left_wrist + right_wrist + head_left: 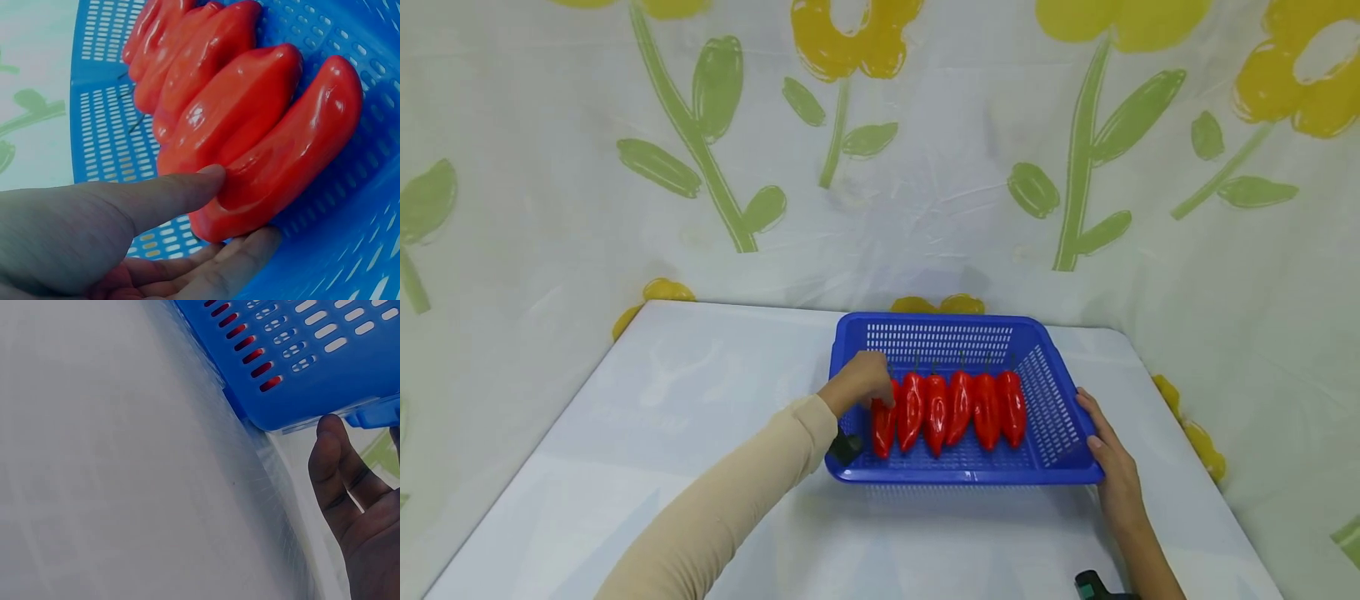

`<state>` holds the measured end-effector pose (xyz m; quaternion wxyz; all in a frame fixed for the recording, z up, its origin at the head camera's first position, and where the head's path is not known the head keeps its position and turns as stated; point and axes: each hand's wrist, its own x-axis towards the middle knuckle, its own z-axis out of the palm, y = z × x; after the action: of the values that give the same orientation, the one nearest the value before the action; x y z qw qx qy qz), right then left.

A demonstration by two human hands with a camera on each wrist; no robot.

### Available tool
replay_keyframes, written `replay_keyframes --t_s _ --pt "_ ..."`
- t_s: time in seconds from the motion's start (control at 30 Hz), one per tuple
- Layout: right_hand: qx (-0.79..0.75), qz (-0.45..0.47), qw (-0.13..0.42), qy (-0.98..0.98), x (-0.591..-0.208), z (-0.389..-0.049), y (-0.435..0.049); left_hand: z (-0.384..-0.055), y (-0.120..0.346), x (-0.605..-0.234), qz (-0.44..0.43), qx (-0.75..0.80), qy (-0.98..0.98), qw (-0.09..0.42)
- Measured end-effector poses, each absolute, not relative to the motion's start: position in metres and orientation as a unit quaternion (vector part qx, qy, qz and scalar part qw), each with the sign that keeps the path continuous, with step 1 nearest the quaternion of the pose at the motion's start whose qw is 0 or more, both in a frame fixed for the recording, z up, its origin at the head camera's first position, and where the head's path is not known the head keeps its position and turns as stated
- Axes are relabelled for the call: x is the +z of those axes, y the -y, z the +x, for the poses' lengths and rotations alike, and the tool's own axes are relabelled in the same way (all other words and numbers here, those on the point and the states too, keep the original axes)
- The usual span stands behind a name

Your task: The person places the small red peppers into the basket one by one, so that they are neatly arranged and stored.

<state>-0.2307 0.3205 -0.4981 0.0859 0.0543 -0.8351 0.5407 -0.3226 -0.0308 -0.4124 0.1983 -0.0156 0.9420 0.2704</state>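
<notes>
Several glossy red peppers lie side by side in a blue plastic basket [970, 477], their green stems toward its back wall. My left hand [865, 379] reaches over the basket's left side to the leftmost red pepper [882, 435]. In the left wrist view the thumb presses on top of that pepper near its stem end, and the other fingers curl beneath it. At the basket's right front corner, my right hand [1116, 475] holds the rim. The right wrist view shows its fingers [325, 459] under the rim, partly cut off by the frame edge.
The basket sits toward the back of a white table [700, 417]. Behind it hangs a pale curtain [925, 225] printed with yellow flowers and green leaves. A black wrist device [1097, 586] shows at the bottom edge.
</notes>
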Motion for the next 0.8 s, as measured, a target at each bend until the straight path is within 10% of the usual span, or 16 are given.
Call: replay_keyframes --t_s 0.8 --pt "0.539 0.038 0.074 0.838 -0.492 -0.226 -0.317 -0.302 0.065 -0.387 0.098 0.349 -0.926 0.104"
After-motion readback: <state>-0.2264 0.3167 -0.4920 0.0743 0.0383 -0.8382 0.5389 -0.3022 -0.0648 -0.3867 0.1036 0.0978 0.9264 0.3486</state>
